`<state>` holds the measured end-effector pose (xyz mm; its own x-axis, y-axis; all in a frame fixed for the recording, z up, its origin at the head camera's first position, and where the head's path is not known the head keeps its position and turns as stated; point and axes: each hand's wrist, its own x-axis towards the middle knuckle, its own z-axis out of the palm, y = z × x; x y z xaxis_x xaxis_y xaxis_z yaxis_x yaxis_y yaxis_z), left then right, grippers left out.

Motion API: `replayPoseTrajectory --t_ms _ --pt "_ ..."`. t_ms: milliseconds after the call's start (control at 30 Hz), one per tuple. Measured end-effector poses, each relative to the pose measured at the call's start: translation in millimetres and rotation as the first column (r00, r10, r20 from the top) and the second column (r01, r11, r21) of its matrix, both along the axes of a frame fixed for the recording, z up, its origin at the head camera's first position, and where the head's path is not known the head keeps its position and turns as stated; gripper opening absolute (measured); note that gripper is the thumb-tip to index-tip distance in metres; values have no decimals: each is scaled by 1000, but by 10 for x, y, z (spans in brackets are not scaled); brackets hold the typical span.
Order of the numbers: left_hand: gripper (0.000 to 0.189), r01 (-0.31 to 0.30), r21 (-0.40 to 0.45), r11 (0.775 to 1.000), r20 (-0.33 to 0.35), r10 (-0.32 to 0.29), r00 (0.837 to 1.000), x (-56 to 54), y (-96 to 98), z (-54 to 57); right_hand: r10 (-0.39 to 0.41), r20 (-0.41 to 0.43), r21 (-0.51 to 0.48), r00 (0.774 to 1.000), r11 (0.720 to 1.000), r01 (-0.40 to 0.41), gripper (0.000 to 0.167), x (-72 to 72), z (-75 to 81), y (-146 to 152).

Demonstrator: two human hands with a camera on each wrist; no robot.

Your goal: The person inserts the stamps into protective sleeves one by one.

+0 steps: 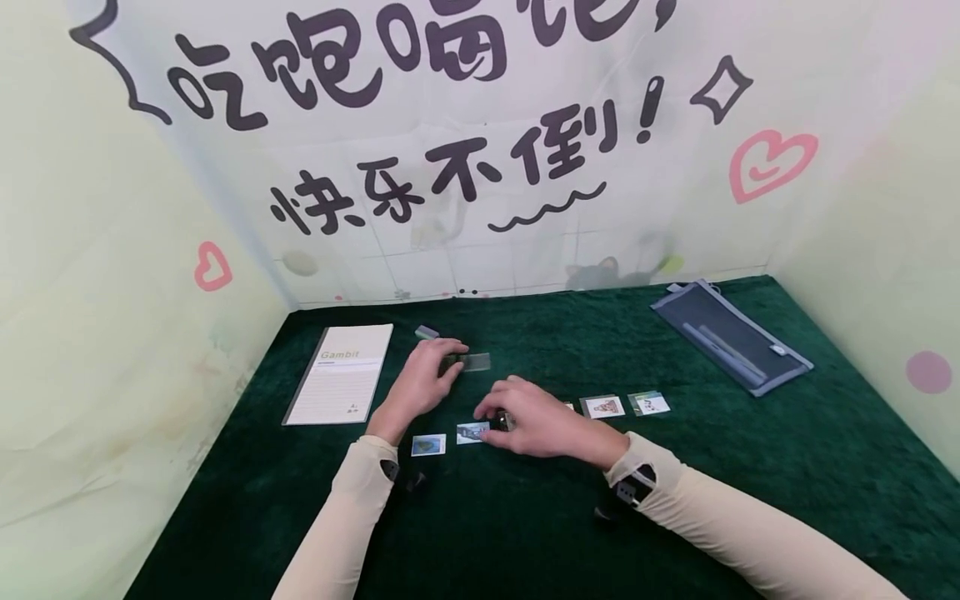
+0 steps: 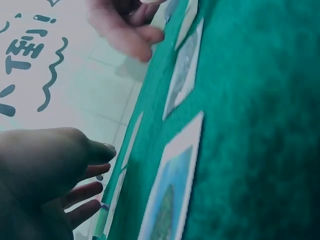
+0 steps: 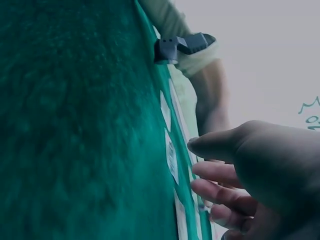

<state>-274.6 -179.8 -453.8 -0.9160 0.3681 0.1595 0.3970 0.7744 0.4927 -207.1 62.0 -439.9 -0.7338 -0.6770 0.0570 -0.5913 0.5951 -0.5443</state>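
Observation:
Perforated postage stamps lie in a row on the green cloth. At the left end is a blue stamp (image 1: 428, 445), and beside it another bluish stamp (image 1: 472, 432). My right hand (image 1: 536, 421) hovers by that second stamp, thumb and fingers apart in the right wrist view, and it hides part of the row. Further right lie a stamp with a reddish picture (image 1: 603, 407) and a white-faced stamp (image 1: 649, 403). My left hand (image 1: 431, 375) is over the cloth behind the row, fingers loosely bent, by a clear flat strip (image 1: 476, 362); nothing shows in its grasp.
A lined notebook (image 1: 341, 375) marked "Gambit" lies at the left. Behind my left hand is a small blue-grey block (image 1: 427, 332). A blue mesh zip pouch (image 1: 731, 337) with long slim items inside lies at the back right. Printed fabric walls border the table.

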Motion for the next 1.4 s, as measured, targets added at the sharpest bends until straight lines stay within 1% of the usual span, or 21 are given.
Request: replayPoseTrajectory --t_ms 67,167,233,333,467,633,767,933,1067,1133,1300,1400 --pt "35 7 -64 998 -20 -9 1000 -10 -10 -27 7 -16 15 1000 1000 -7 36 4 -18 -60" --pt "38 28 -123 992 -37 -33 999 -10 4 -51 4 -18 42 1000 999 -3 39 23 -39 -111" --pt "38 35 -137 990 -44 -42 998 -4 17 -60 -4 -12 61 1000 998 4 39 30 -61 -124" --pt "34 33 -128 991 -53 -40 998 9 31 -59 -9 1 69 1000 998 8 37 25 -83 -133" --pt "28 24 -88 996 -55 -29 998 13 38 -59 -15 32 37 999 999 14 33 -8 -91 -134" --pt "29 24 -18 1000 -20 -25 999 2 44 -72 -19 68 -5 998 1000 19 33 -35 -92 -117" --pt "30 13 5 1000 -4 -12 1000 3 43 -81 -13 78 -22 997 1000 15 32 -33 -94 -118" --pt "32 -3 40 999 -16 4 1000 9 36 -65 2 82 -38 997 999 1 29 -29 -98 -121" --pt "37 -1 83 997 -41 5 999 -8 26 -67 25 103 -75 994 997 -18 28 -36 -103 -117" --pt "33 -1 100 995 -52 6 999 -15 20 -72 45 123 -100 991 994 -33 28 -45 -107 -116" --pt "13 -2 139 990 -78 13 997 -16 8 -78 82 171 -138 982 989 -59 23 -70 -113 -102" --pt "9 11 183 983 -75 3 997 -5 15 -64 95 180 -161 979 985 -66 19 -81 -112 -84"
